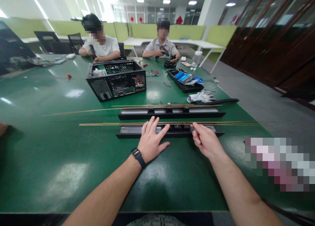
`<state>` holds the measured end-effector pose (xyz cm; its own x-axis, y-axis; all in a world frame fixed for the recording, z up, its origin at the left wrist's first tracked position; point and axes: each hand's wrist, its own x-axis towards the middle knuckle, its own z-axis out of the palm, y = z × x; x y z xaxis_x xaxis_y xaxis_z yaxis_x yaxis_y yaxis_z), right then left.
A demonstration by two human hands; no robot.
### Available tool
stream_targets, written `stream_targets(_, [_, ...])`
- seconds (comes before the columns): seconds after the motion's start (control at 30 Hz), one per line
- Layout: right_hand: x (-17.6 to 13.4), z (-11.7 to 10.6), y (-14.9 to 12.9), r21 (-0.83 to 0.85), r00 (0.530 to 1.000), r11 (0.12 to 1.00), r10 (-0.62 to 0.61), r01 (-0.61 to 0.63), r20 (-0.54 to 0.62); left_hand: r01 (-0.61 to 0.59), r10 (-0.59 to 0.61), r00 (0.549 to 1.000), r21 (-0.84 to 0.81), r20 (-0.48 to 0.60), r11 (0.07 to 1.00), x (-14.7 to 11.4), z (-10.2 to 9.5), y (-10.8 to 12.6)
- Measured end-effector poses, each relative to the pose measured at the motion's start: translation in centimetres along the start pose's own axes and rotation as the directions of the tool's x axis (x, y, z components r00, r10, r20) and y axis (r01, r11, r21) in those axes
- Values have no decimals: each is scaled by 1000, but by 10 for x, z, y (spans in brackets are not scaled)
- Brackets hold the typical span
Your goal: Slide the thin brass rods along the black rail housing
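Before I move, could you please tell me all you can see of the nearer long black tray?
The nearer black tray is long and narrow, with a front wall, perhaps plastic or metal. Pale, glossy strips show inside toward both ends, with dark blocks between. It lies crosswise on the green table, roughly parallel to a similar tray behind it. Thin gold rods run lengthwise over it. The left hand and right hand are over it; contact with it is unclear.
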<state>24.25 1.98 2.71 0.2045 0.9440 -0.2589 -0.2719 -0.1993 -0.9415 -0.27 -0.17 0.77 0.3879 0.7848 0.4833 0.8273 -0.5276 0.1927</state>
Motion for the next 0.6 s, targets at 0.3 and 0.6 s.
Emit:
stream_targets(0.3, [1,-1,1,25,998,999,-34,35,-46,4,-3,1000,5,-13,1000,0,1,0])
stream_targets(0.6, [0,0,1,19,997,999,-43,45,-65,-1,1,1000,2,-8,1000,0,0,0])
